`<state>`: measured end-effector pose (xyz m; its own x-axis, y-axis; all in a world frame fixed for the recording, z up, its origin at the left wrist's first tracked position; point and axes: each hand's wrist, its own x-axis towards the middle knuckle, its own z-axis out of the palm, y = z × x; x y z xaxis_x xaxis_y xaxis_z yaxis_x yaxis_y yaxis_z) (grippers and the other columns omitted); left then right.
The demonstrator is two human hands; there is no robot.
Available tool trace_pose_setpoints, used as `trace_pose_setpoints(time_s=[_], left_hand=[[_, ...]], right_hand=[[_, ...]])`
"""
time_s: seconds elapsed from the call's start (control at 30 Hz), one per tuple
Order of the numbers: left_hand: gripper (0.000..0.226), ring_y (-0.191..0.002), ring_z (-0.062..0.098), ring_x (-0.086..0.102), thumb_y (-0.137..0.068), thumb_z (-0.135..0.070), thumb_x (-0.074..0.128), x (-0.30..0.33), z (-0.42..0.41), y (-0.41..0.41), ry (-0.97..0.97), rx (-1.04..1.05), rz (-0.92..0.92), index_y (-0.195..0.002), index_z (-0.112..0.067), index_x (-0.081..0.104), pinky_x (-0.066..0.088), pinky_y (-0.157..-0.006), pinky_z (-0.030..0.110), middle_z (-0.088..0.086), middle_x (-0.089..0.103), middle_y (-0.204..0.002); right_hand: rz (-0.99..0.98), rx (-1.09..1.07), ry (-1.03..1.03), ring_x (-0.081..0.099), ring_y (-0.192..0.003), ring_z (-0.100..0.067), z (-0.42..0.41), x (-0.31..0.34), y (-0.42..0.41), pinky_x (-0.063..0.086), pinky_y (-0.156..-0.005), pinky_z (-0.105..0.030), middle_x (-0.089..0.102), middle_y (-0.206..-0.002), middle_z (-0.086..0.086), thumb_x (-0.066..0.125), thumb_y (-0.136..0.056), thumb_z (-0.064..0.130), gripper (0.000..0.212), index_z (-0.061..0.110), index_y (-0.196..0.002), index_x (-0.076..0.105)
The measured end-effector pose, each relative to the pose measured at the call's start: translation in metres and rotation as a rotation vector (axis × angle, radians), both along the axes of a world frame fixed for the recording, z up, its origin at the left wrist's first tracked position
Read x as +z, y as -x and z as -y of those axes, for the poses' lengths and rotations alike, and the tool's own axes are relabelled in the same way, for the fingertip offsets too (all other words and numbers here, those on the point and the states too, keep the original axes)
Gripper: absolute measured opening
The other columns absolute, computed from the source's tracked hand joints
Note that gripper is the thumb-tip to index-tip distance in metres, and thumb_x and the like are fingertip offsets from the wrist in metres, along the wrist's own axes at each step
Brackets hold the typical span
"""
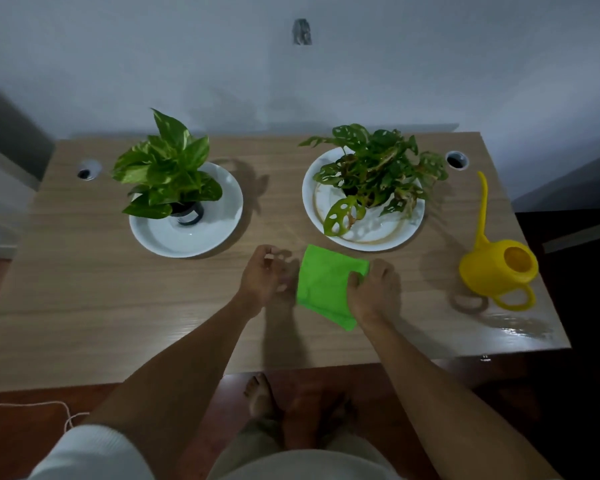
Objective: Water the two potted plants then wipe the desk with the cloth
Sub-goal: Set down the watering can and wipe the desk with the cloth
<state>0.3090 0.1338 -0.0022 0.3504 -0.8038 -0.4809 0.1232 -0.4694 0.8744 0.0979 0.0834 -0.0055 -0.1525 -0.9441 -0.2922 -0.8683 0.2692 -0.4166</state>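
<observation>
right hand (373,292) fingers pinch the green cloth (323,285); left hand (262,275) fingers loosely curled, holding nothing

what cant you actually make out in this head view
- Soil in both pots: the leaves of the left pothos plant and right holey-leaved plant cover it.
- Water inside the yellow plastic watering can: its opening is too dim.
- Right hand fingertips: curled into the bright green cloth.
- Left hand fingers: blurred.

bare desk (84,306) lies open front-left and in the lane between the two plates. left plate (201,237), right plate (388,237) block the back; can (499,268) blocks the right edge.
</observation>
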Motion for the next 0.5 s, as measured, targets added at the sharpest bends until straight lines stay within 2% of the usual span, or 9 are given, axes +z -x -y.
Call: trace_pose_setpoints(time_s=[0.07,0.13,0.17,0.2,0.27,0.33,0.37,0.43,0.5], left_hand=[[0.007,-0.091,0.027,0.072,-0.093,-0.037,0.062,-0.018,-0.005,-0.022,0.061,-0.068,0.242,-0.094,-0.03,0.06,0.059,-0.081,0.042,0.006,0.077,-0.104],[0.017,-0.094,0.027,0.07,-0.094,-0.038,0.057,-0.029,-0.011,-0.041,0.109,-0.21,0.506,-0.1,-0.023,0.063,0.056,-0.088,0.047,0.004,0.075,-0.101],[0.024,-0.099,0.029,0.068,-0.095,-0.036,0.055,-0.032,-0.014,-0.051,0.128,-0.286,0.656,-0.107,-0.018,0.065,0.054,-0.092,0.046,0.007,0.073,-0.107],[0.032,-0.11,0.032,0.065,-0.096,-0.035,0.053,-0.036,-0.017,-0.058,0.152,-0.364,0.82,-0.117,-0.013,0.065,0.05,-0.099,0.046,0.01,0.071,-0.118],[0.045,-0.136,0.031,0.052,-0.099,-0.036,0.051,-0.042,-0.026,-0.07,0.201,-0.485,1.055,-0.136,-0.011,0.059,0.041,-0.113,0.046,0.01,0.058,-0.146],[0.053,-0.151,0.025,0.036,-0.101,-0.038,0.05,-0.051,-0.035,-0.081,0.228,-0.549,1.151,-0.148,-0.012,0.05,0.032,-0.121,0.046,0.007,0.043,-0.16],[0.057,-0.155,0.023,0.028,-0.102,-0.039,0.049,-0.055,-0.04,-0.085,0.211,-0.571,1.179,-0.152,-0.012,0.044,0.028,-0.124,0.046,0.007,0.037,-0.164],[0.064,-0.159,0.021,0.017,-0.104,-0.044,0.045,-0.061,-0.047,-0.093,0.157,-0.593,1.214,-0.158,-0.012,0.032,0.02,-0.128,0.046,0.007,0.026,-0.169],[0.067,-0.16,0.02,0.013,-0.105,-0.046,0.042,-0.064,-0.051,-0.096,0.135,-0.606,1.247,-0.16,-0.011,0.027,0.015,-0.13,0.044,0.008,0.022,-0.17]], right_hand=[[-0.291,0.127,0.093,0.059,-0.122,-0.045,-0.01,-0.006,-0.009,0.048,-0.099,-0.054,0.062,-0.131,-0.025,0.063,-0.093,0.038,0.052,0.004,-0.132,0.057],[-0.276,0.343,0.225,0.065,-0.111,-0.041,-0.014,-0.012,-0.02,0.052,-0.092,-0.051,0.068,-0.12,-0.019,0.061,-0.092,0.034,0.041,0.008,-0.124,0.065],[-0.227,0.454,0.297,0.068,-0.109,-0.038,-0.015,-0.018,-0.027,0.055,-0.09,-0.05,0.07,-0.12,-0.015,0.057,-0.094,0.032,0.039,0.01,-0.124,0.068],[-0.179,0.557,0.321,0.069,-0.112,-0.036,-0.016,-0.024,-0.032,0.056,-0.092,-0.048,0.07,-0.125,-0.013,0.053,-0.096,0.033,0.041,0.012,-0.127,0.069],[-0.17,0.733,0.257,0.058,-0.137,-0.033,-0.016,-0.035,-0.037,0.048,-0.109,-0.049,0.06,-0.15,-0.011,0.043,-0.103,0.039,0.052,0.015,-0.145,0.061],[-0.222,0.802,0.151,0.03,-0.16,-0.029,-0.019,-0.048,-0.041,0.026,-0.128,-0.054,0.035,-0.172,-0.006,0.032,-0.107,0.05,0.064,0.019,-0.163,0.04],[-0.253,0.803,0.121,0.018,-0.165,-0.028,-0.021,-0.053,-0.042,0.016,-0.131,-0.057,0.023,-0.177,-0.004,0.027,-0.108,0.053,0.068,0.02,-0.168,0.03],[-0.293,0.783,0.105,0.005,-0.167,-0.028,-0.021,-0.057,-0.054,0.008,-0.131,-0.062,0.009,-0.179,-0.003,0.021,-0.108,0.057,0.072,0.021,-0.171,0.018],[-0.3,0.756,0.104,0.002,-0.167,-0.029,-0.017,-0.057,-0.077,0.005,-0.13,-0.064,0.005,-0.18,-0.005,0.018,-0.108,0.058,0.074,0.019,-0.171,0.014]])
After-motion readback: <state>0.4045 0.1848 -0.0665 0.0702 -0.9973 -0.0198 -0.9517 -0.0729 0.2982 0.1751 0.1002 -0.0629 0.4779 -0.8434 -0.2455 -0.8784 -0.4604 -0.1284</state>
